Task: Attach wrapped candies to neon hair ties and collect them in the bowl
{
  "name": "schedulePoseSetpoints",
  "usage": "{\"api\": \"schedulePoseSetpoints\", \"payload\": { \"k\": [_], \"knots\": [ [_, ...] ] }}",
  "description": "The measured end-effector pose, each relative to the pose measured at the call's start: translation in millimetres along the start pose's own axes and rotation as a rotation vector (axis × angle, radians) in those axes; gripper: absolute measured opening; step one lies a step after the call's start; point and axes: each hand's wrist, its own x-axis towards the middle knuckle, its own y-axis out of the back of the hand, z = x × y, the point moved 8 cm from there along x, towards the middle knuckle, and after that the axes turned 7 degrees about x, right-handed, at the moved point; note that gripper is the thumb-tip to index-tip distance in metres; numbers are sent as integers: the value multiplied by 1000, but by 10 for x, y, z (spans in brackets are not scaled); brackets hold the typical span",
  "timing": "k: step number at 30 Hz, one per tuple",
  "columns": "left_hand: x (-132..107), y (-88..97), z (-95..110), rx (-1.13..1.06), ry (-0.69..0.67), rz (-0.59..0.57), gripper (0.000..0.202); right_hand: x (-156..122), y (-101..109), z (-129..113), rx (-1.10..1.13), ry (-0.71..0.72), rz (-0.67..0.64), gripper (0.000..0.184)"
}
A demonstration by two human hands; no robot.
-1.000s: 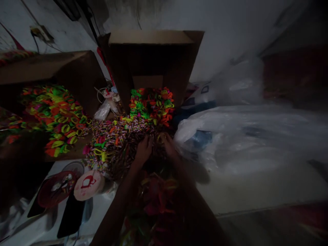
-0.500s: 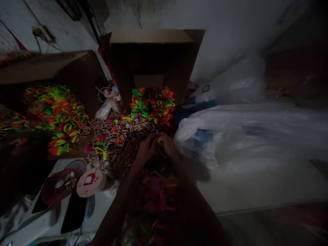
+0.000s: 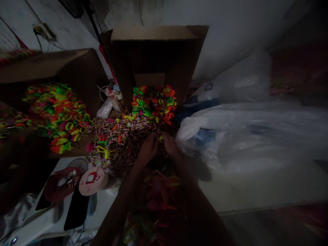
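Observation:
My left hand (image 3: pixel 148 148) and my right hand (image 3: pixel 170 145) are close together over a heap of small patterned tubes (image 3: pixel 133 128), their fingers curled inward. A small yellow plastic piece (image 3: pixel 161 138) shows between the fingertips, against my right hand. Whatever the left fingers pinch is too dark to make out. Below my forearms lies a dim pile of bright pink and red plastic pieces (image 3: pixel 160 193). Beyond the hands, green, orange and yellow band-shaped plastic pieces (image 3: pixel 153 104) fill the mouth of an open cardboard box (image 3: pixel 153 33).
Another cardboard box (image 3: pixel 33 71) at left spills similar bands (image 3: pixel 64 119). Clear plastic bags (image 3: pixel 230 133) cover the right side. At lower left are a red bowl (image 3: pixel 55 193), a round pink lid (image 3: pixel 93 181) and a dark phone (image 3: pixel 76 210). A person's dark arm shows at far left.
The view has shifted slightly. Both hands stay close together over the heap, with the left fingers a little more closed and the yellow piece still between the hands.

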Motion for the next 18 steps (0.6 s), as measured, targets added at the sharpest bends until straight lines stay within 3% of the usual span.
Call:
{"api": "schedulePoseSetpoints", "payload": {
  "k": [6,12,18],
  "knots": [
    [-23,-17,-30,115,26,-9,31,1,-23,93,-74,-25,1,48],
    [-2,-7,-86,238,49,48,16,24,-64,179,-99,-13,-10,48],
    [9,-18,-21,279,10,8,10,34,-80,186,-36,23,-17,46]
  ]
}}
